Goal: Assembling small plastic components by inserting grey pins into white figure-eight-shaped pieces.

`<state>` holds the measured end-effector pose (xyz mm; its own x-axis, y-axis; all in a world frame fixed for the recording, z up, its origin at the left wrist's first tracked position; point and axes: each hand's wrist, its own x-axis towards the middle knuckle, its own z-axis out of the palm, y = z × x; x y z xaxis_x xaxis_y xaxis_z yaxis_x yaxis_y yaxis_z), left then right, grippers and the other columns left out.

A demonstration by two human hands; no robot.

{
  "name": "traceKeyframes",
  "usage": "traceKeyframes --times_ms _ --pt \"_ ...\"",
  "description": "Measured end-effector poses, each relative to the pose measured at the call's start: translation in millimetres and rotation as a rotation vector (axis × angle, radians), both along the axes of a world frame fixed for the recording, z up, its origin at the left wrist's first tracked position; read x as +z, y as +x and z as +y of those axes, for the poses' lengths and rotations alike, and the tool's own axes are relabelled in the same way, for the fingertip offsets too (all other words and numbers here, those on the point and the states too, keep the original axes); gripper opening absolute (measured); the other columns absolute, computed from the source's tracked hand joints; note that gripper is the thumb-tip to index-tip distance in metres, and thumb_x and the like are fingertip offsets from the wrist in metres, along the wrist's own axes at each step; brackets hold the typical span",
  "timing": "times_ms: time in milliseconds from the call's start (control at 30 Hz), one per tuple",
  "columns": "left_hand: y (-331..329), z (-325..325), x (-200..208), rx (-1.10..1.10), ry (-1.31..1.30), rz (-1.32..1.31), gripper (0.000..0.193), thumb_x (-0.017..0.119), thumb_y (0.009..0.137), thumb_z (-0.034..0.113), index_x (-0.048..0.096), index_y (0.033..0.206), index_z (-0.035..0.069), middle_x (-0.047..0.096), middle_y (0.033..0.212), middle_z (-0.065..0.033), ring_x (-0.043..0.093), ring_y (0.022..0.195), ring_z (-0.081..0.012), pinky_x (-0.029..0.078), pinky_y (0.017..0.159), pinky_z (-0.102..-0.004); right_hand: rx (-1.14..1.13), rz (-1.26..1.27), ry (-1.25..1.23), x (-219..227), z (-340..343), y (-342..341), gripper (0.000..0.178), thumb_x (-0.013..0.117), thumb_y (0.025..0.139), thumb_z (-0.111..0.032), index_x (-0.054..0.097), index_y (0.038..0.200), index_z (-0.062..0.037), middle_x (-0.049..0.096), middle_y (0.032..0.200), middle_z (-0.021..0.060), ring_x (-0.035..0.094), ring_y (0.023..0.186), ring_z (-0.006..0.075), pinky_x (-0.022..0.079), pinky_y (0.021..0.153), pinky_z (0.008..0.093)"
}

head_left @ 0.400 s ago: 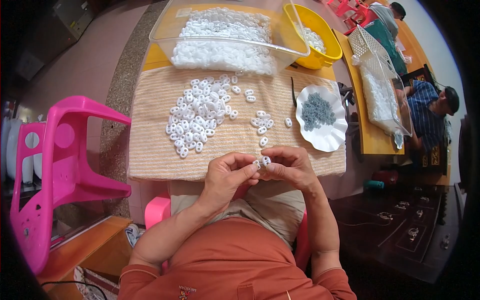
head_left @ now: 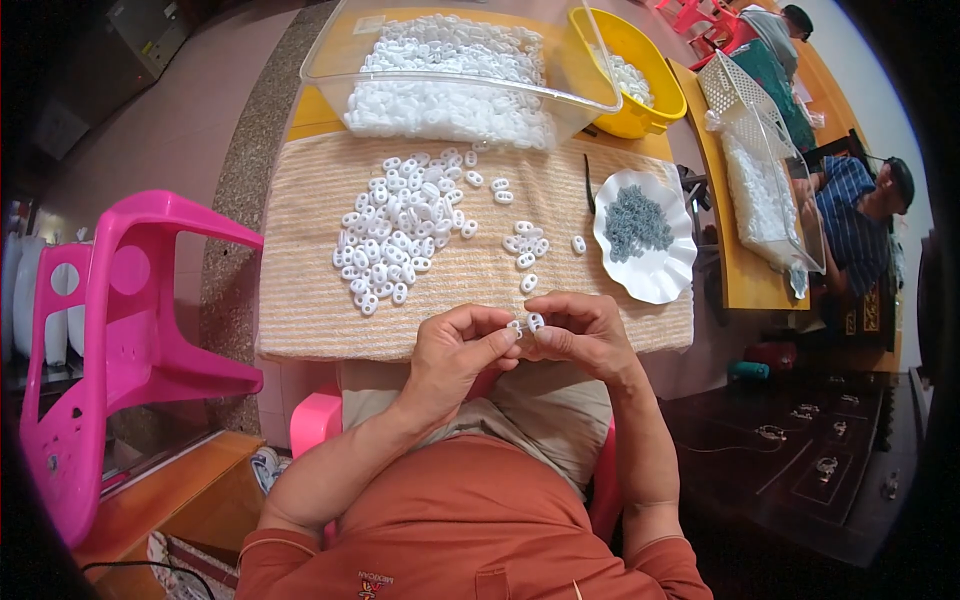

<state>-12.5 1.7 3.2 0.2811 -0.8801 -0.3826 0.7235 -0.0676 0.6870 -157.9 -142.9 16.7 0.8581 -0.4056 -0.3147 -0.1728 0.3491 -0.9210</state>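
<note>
Over the near edge of the towel-covered table, my two hands meet fingertip to fingertip. Thumb and fingers of my right hand pinch a white oval plastic piece with two holes. My left hand pinches a small whitish piece, too small to make out fully, right beside it. Beyond my hands lie a few loose white two-hole pieces, and to their left a large pile of the same pieces. A white scalloped plate holds many tiny grey-blue parts.
A clear plastic bin full of white pieces stands at the back, beside a yellow basin. A pink plastic stool is at the left. To the right, a person in a striped shirt sits by another bin.
The white two-hole piece in my right fingers has turned slightly and shifted a little to the right. Otherwise my hands hold almost the same pose.
</note>
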Motion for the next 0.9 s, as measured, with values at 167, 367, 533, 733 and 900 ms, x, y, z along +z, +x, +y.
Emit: traceKeyframes --times_ms 167,367,533,733,900 --pt "-0.2 0.2 -0.4 0.0 -0.008 0.002 0.015 0.064 0.088 0.006 0.062 0.102 -0.001 0.067 0.087 -0.0074 0.064 0.075 -0.0108 0.055 0.067 -0.0233 0.006 -0.001 -0.001 -0.4 -0.1 0.5 0.033 0.063 0.087 0.0 0.056 0.119 0.0056 0.068 0.097 0.016 0.069 0.086 0.0229 0.058 0.074 0.03" --pt "-0.4 0.4 -1.0 0.002 -0.009 -0.002 0.015 0.064 0.088 0.005 0.063 0.102 -0.001 0.067 0.088 -0.0074 0.064 0.076 -0.0105 0.055 0.068 -0.0234 0.02 -0.025 -0.022 -2.5 0.1 0.5 0.033 0.064 0.087 -0.001 0.057 0.119 0.0054 0.068 0.097 0.0143 0.069 0.086 0.0209 0.058 0.074 0.0286" --pt "-0.9 0.7 -2.7 -0.003 -0.019 -0.015 0.016 0.063 0.089 0.005 0.063 0.103 -0.002 0.067 0.089 -0.008 0.064 0.077 -0.0107 0.055 0.068 -0.0236 0.04 -0.016 -0.063 -3.2 0.3 0.7 0.033 0.065 0.087 -0.001 0.058 0.118 0.0052 0.068 0.096 0.0123 0.068 0.082 0.0169 0.056 0.07 0.0243" --pt "-1.8 0.4 -3.9 -0.002 -0.032 -0.013 0.017 0.063 0.089 0.004 0.063 0.105 -0.002 0.067 0.09 -0.0087 0.064 0.078 -0.0115 0.056 0.069 -0.0242 0.057 -0.063 -0.031 1.5 4.8 5.7 0.033 0.065 0.086 0.0 0.059 0.118 0.0051 0.068 0.096 0.0116 0.067 0.084 0.016 0.054 0.071 0.0249" --pt "-1.0 0.7 -2.6 -0.008 -0.03 -0.03 0.018 0.063 0.089 0.005 0.063 0.105 -0.002 0.067 0.09 -0.0086 0.064 0.078 -0.0117 0.056 0.069 -0.0243 0.056 -0.045 -0.094 -1.2 4.7 5.3 0.033 0.065 0.086 0.001 0.059 0.117 0.005 0.068 0.096 0.0117 0.066 0.085 0.0161 0.055 0.073 0.0258"
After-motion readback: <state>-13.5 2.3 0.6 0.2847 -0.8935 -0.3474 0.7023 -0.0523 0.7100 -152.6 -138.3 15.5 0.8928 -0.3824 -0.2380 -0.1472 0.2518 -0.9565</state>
